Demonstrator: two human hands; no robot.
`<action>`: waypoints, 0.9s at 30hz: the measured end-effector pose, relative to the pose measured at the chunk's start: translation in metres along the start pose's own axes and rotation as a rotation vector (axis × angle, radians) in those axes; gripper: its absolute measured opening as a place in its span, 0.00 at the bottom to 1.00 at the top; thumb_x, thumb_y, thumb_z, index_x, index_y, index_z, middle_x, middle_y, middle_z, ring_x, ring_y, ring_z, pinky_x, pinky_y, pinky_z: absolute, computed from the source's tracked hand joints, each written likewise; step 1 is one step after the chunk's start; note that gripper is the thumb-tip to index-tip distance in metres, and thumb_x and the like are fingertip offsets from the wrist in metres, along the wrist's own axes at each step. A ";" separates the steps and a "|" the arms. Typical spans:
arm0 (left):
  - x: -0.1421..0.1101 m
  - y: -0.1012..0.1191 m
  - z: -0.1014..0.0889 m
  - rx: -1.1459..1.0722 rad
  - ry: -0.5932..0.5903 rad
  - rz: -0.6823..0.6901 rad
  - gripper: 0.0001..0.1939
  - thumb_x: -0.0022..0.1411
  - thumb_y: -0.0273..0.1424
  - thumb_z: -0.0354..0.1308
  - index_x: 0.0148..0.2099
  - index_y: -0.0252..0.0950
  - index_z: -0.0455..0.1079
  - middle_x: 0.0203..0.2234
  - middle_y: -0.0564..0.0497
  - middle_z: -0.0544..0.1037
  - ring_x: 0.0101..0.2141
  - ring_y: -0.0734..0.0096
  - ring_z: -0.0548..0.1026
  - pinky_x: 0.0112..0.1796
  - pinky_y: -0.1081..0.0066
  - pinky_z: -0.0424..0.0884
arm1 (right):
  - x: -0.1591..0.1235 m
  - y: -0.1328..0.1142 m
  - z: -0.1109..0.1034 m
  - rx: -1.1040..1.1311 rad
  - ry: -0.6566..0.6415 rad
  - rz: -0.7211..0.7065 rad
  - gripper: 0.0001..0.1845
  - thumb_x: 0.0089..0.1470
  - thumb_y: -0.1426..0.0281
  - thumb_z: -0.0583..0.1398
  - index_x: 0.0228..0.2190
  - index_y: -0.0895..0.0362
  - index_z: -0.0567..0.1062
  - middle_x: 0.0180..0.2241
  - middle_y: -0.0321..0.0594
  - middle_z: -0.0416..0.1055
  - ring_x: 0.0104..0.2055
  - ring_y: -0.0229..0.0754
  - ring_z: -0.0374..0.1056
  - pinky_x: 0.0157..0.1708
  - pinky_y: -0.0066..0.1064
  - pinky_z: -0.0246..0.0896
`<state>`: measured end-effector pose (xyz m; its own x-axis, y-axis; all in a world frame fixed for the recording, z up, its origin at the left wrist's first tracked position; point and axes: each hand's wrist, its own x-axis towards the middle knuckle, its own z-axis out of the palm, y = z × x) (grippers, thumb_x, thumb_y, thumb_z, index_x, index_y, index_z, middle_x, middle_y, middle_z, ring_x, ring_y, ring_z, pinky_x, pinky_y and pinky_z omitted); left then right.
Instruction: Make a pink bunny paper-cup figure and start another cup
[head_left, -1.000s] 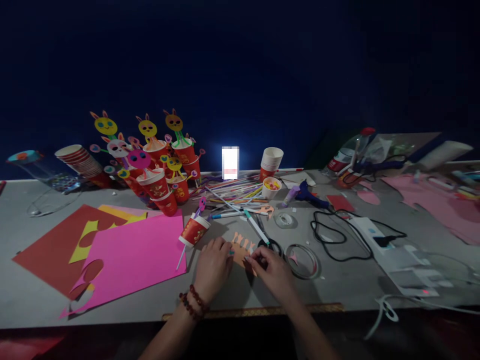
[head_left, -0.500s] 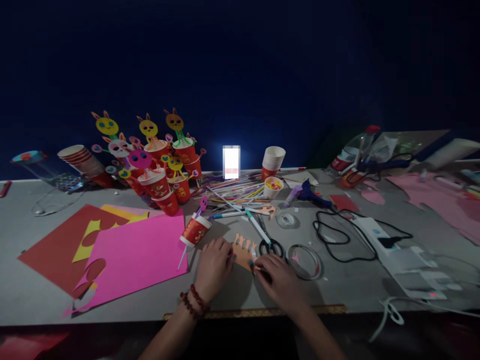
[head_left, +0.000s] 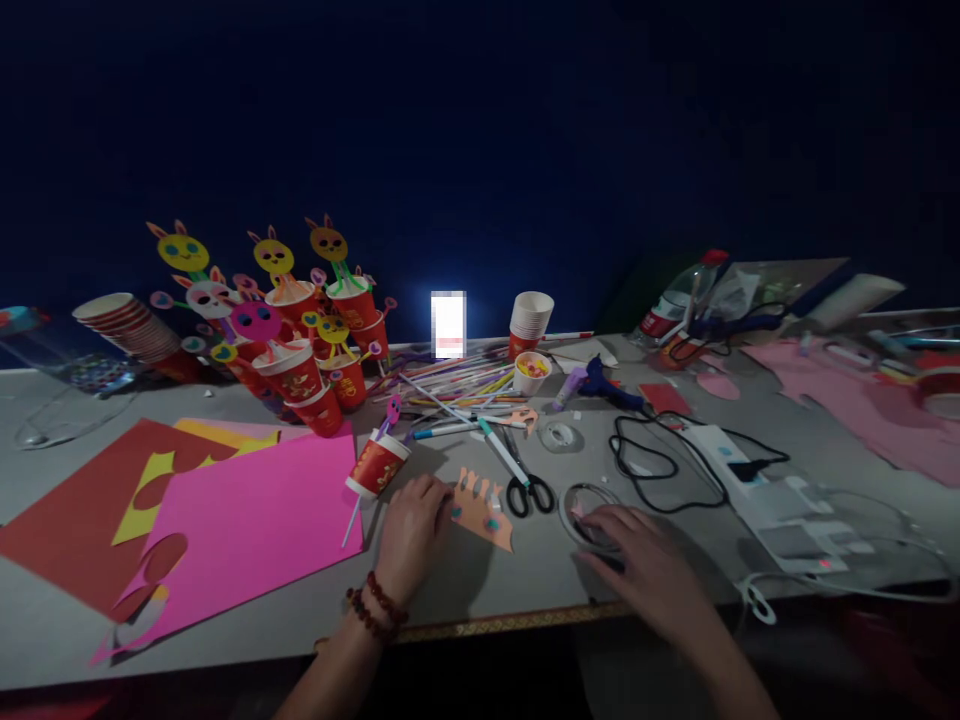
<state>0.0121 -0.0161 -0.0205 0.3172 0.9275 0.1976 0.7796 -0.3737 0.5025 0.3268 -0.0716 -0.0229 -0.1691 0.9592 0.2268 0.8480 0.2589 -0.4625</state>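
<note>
An orange paper cutout (head_left: 478, 520) with a notched top edge and two blue-green spots lies on the table in front of me. My left hand (head_left: 416, 520), with bead bracelets at the wrist, has its fingers curled at the cutout's left edge, pinching it. Off to the right, my right hand (head_left: 641, 555) reaches over a large roll of clear tape (head_left: 564, 520), fingers apart and nothing visibly held. Between the cutout and that roll lie black-handled scissors (head_left: 530, 497), partly under a marker (head_left: 502, 452). A red paper cup (head_left: 379, 466) with a purple figure leans beside my left hand.
Pink paper (head_left: 262, 500) covers the left of the table. Behind it stand several red cups with rabbit-faced figures (head_left: 289, 370). Pipe cleaners (head_left: 457, 380) are heaped at the back. Rightward are a small tape roll (head_left: 560, 437), a glue gun (head_left: 604, 380), a black cable (head_left: 667, 500) and a power strip (head_left: 712, 450).
My right hand has left the orange paper cutout and moved right to the large tape roll, its fingers spreading. My left hand stays at the cutout. The view has shifted slightly right.
</note>
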 end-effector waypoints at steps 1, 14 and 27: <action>0.000 0.000 0.000 -0.012 0.004 0.000 0.07 0.67 0.27 0.52 0.42 0.37 0.71 0.36 0.47 0.76 0.40 0.60 0.73 0.41 0.63 0.67 | -0.002 0.003 -0.003 -0.018 -0.024 -0.015 0.09 0.54 0.65 0.63 0.38 0.50 0.77 0.39 0.43 0.77 0.43 0.52 0.72 0.44 0.43 0.67; 0.013 0.046 -0.046 -0.580 -0.131 0.340 0.17 0.69 0.33 0.51 0.58 0.41 0.67 0.55 0.42 0.73 0.57 0.58 0.67 0.58 0.58 0.61 | 0.022 -0.054 -0.019 0.805 -0.147 -0.093 0.07 0.58 0.68 0.60 0.37 0.50 0.78 0.37 0.42 0.77 0.49 0.52 0.71 0.55 0.48 0.62; -0.007 0.043 -0.042 -0.577 0.059 0.279 0.10 0.70 0.31 0.48 0.39 0.37 0.69 0.30 0.49 0.75 0.36 0.65 0.71 0.47 0.62 0.64 | 0.044 -0.116 0.022 0.659 0.385 -0.006 0.04 0.59 0.72 0.60 0.36 0.53 0.75 0.37 0.42 0.72 0.42 0.45 0.70 0.42 0.37 0.67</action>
<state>0.0203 -0.0384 0.0347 0.4230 0.8008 0.4241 0.2513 -0.5533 0.7941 0.2098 -0.0568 0.0215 0.1174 0.8813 0.4578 0.3520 0.3941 -0.8490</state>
